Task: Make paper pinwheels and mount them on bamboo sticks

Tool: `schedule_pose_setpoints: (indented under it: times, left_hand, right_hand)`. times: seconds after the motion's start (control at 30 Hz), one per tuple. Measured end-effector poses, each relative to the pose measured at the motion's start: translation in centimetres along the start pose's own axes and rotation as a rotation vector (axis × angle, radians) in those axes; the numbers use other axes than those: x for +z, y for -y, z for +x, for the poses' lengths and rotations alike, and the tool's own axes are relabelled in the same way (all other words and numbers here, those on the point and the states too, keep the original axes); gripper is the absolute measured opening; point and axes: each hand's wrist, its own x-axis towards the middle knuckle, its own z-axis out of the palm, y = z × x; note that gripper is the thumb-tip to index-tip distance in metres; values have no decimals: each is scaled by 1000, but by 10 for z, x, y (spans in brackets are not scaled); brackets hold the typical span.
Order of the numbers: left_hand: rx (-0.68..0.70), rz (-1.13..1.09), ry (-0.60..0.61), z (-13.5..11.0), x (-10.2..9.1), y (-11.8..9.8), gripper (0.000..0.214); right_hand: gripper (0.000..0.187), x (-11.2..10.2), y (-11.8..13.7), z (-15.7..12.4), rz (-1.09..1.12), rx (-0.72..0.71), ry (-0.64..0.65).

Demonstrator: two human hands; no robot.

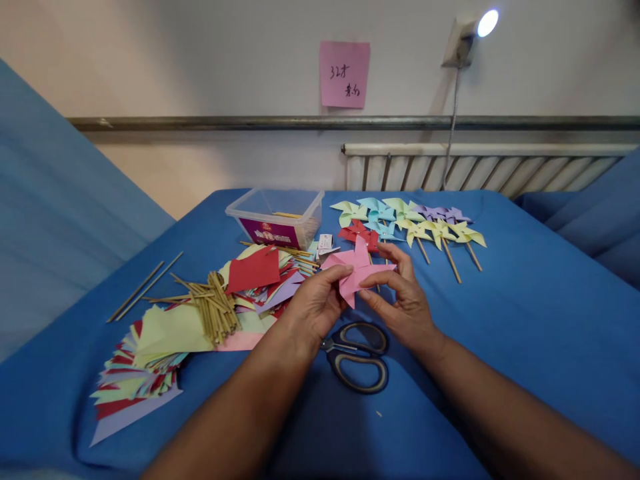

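A pink paper pinwheel is held up in front of me between both hands. My left hand grips it from the left, thumb lying over the paper near its middle. On the other side my right hand pinches its right blade between thumb and fingers. Whether a stick or pin is behind the pinwheel cannot be seen. Just below my hands lie dark scissors on the blue cloth, their blades partly hidden by my left hand. Behind the pink one rests a red pinwheel.
Finished pinwheels on sticks lie at the back right. A clear plastic box with sticks stands at the back. To the left are a bundle of sticks, coloured paper sheets and two loose sticks. A small white box sits mid-table.
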Motion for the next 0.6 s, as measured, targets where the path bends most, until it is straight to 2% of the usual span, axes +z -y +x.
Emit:
schedule_pose_setpoints:
  times: [0.1, 0.27, 0.6]
  left_hand:
    - [-9, 28, 8, 0, 0, 4, 18]
    - [0, 55, 37, 1, 0, 12, 16]
    - [24, 65, -7, 2, 1, 19, 15]
  right_hand:
    - [1, 0, 1, 0, 16, 37, -17]
    - [9, 1, 0, -1, 39, 124, -96]
    - [12, 4, -5, -1, -11, 164, -189]
